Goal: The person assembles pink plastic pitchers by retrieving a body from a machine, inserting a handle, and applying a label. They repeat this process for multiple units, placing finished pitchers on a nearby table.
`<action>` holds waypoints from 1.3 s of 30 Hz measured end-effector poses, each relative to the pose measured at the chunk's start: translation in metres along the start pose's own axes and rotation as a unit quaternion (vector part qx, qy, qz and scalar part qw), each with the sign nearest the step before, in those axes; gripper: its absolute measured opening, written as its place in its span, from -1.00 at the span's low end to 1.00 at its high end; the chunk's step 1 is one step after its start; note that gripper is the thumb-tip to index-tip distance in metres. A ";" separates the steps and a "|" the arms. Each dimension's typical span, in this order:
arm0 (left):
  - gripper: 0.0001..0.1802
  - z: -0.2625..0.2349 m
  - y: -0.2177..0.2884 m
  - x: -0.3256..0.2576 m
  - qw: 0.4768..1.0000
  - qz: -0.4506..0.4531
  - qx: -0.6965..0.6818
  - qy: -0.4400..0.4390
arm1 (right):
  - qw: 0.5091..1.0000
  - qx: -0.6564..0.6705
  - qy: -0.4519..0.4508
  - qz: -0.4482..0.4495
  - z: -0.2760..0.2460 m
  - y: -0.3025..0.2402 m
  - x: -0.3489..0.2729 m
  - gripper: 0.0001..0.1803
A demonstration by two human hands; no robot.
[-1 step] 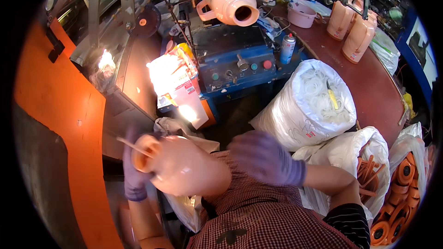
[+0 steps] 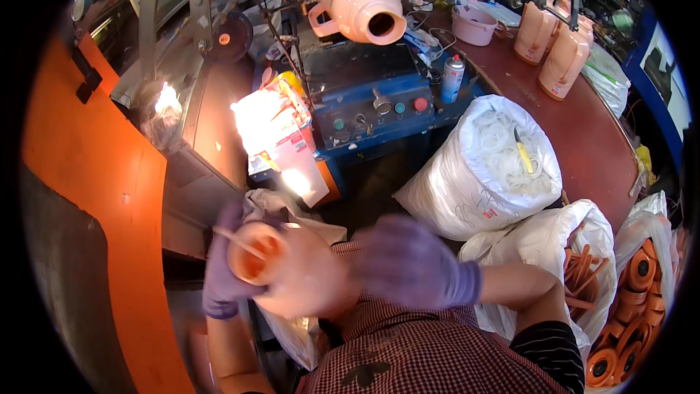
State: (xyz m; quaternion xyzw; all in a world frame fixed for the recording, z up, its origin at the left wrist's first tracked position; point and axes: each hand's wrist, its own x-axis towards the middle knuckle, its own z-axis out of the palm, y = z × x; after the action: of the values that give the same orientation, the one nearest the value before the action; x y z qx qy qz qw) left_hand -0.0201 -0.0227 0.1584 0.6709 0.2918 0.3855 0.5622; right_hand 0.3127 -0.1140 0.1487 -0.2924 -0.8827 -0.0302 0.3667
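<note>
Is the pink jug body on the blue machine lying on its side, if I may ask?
Yes, the pink jug body lies sideways on the blue machine, mouth facing outward.

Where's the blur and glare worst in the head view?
Head view: motion blur smears the right hand and the pink jug body held by the left hand; glare blows out the carton; fisheye bends edges near the dark rim.

Pink jugs [image 2: 553, 47] on curved brown bench [image 2: 583, 138]

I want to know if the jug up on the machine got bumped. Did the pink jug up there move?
No. The pink jug lies on its side above the blue machine, at the same spot as before, mouth facing the white sack.
</note>
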 end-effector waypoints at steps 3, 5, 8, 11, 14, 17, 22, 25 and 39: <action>0.41 0.032 0.009 0.032 0.949 0.018 0.113 -0.293 | 0.998 0.008 0.001 -0.066 0.010 -0.033 0.025 -0.51; 0.44 0.049 0.005 0.040 0.926 0.028 0.124 -0.356 | 0.998 0.032 0.019 -0.048 0.024 -0.039 0.030 -0.50; 0.48 0.061 -0.001 0.040 0.932 0.032 0.087 -0.351 | 0.998 0.040 0.024 -0.048 0.042 -0.040 0.027 -0.52; 0.57 0.067 -0.002 0.034 0.923 0.024 0.082 -0.376 | 0.996 0.043 0.033 -0.075 0.052 -0.046 0.019 -0.64; 0.70 0.080 -0.002 0.027 0.928 -0.041 0.031 -0.369 | 0.998 0.003 -0.014 -0.069 0.051 -0.053 0.004 -0.73; 0.65 0.089 0.003 0.024 0.926 -0.034 0.107 -0.362 | 0.994 -0.035 -0.057 -0.091 0.045 -0.048 -0.004 -0.76; 0.42 0.084 0.031 0.016 0.961 -0.127 0.148 -0.195 | 0.969 0.222 0.014 -0.105 0.033 -0.014 0.021 -0.75; 0.32 0.060 0.051 -0.003 0.961 -0.056 0.260 -0.076 | 0.980 0.065 0.135 -0.127 0.018 0.030 0.022 -0.74; 0.07 0.056 0.018 -0.020 0.811 0.077 0.445 0.371 | 0.741 -0.327 -0.215 0.545 -0.075 0.305 -0.276 -0.73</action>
State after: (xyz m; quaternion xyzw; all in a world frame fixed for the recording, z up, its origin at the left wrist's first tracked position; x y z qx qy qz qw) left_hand 0.0164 -0.0722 0.1683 0.6737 0.5656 0.4752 0.0195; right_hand 0.6791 -0.0179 -0.0290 -0.8245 -0.5639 -0.0479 0.0029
